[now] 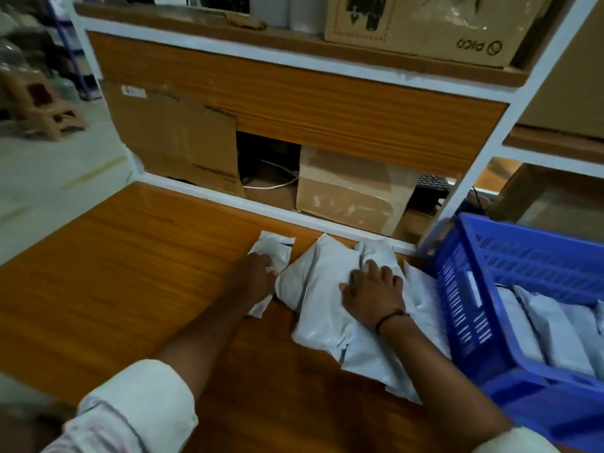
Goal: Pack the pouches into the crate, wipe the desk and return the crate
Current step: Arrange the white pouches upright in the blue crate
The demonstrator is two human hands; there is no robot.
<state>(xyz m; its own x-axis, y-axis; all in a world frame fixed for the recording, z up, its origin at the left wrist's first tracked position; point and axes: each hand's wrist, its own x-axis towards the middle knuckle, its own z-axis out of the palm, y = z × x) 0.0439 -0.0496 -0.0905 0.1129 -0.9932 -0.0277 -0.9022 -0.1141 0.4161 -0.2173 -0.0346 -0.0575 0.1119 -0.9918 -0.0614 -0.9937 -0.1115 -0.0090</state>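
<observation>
Several white plastic pouches lie on the wooden desk (114, 273) near its far edge. My left hand (251, 276) rests on a small flat pouch (277, 250) at the left of the pile, its fingers curled over it. Fingers spread, my right hand (372, 292) lies flat on top of a big puffy pouch (313, 305). A blue slatted plastic crate (464, 305) stands at the right end of the desk, touching the pile. Several pouches (552, 328) stand on edge inside it.
Behind the desk a white-framed shelf unit holds cardboard boxes (173, 138), a taped box (349, 188) and a white cable. A large carton (425, 24) sits on the upper shelf. The floor and brown stools (42, 106) lie off to the left.
</observation>
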